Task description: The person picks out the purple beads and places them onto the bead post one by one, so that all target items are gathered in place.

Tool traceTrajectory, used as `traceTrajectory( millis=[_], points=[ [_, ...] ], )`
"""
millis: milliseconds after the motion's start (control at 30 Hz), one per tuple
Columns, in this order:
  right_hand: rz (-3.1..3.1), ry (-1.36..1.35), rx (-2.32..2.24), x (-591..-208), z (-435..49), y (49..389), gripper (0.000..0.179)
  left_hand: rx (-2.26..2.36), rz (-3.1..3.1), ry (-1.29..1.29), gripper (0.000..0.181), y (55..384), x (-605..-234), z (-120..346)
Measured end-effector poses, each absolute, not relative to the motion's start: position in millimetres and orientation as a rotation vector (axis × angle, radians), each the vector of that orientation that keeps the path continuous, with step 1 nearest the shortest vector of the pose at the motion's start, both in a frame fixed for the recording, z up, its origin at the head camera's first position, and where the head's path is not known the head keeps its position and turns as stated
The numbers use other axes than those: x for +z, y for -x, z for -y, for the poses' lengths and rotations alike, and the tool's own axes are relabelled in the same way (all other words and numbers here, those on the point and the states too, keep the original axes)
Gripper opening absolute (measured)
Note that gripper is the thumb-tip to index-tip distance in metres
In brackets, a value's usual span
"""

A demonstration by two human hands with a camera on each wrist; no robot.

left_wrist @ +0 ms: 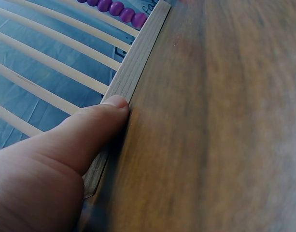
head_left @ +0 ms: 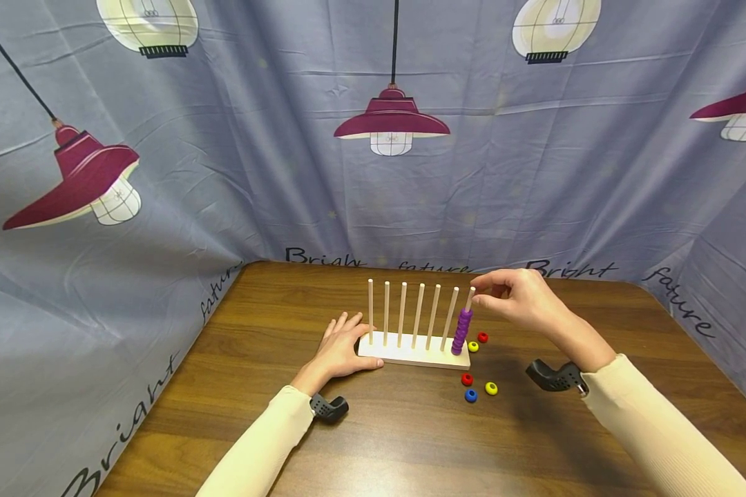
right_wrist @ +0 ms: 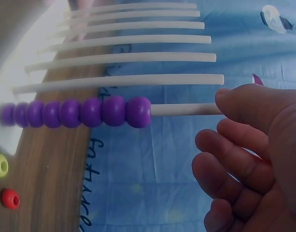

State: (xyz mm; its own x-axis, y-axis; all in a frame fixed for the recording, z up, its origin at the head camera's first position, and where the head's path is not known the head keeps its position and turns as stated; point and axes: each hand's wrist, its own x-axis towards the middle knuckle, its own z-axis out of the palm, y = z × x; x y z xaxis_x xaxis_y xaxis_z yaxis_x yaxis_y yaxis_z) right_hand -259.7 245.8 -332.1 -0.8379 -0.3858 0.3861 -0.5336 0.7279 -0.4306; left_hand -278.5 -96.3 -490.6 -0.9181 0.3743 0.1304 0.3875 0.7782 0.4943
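Note:
A pale wooden bead rack point(head_left: 404, 351) with several upright pegs stands on the table. Purple beads point(head_left: 462, 333) are stacked on its rightmost peg, leaving the top of that peg bare. My left hand point(head_left: 338, 348) holds the rack's left end, thumb along the front edge and index finger behind. In the left wrist view the thumb point(left_wrist: 97, 128) presses against the base. My right hand point(head_left: 519, 297) is at the tip of the rightmost peg point(right_wrist: 186, 109), thumb and index finger apart around it. Its other fingers are loosely bent, and no bead shows in it.
Right of the rack lie a red bead point(head_left: 483, 337) and a yellow bead point(head_left: 473, 346). In front of its right end are another red bead point(head_left: 467, 379), another yellow bead point(head_left: 491, 388) and a blue bead point(head_left: 470, 395). A printed curtain point(head_left: 273, 172) surrounds the wooden table point(head_left: 398, 442).

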Motion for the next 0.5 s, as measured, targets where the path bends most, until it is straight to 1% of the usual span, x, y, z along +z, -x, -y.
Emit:
traceTrajectory(
  millis=[500],
  points=[
    [2.662,-0.716,0.794,-336.4,-251.3,261.0,0.018,-0.814,2.956,0.622,0.072,280.8,-491.3,98.9]
  ],
)
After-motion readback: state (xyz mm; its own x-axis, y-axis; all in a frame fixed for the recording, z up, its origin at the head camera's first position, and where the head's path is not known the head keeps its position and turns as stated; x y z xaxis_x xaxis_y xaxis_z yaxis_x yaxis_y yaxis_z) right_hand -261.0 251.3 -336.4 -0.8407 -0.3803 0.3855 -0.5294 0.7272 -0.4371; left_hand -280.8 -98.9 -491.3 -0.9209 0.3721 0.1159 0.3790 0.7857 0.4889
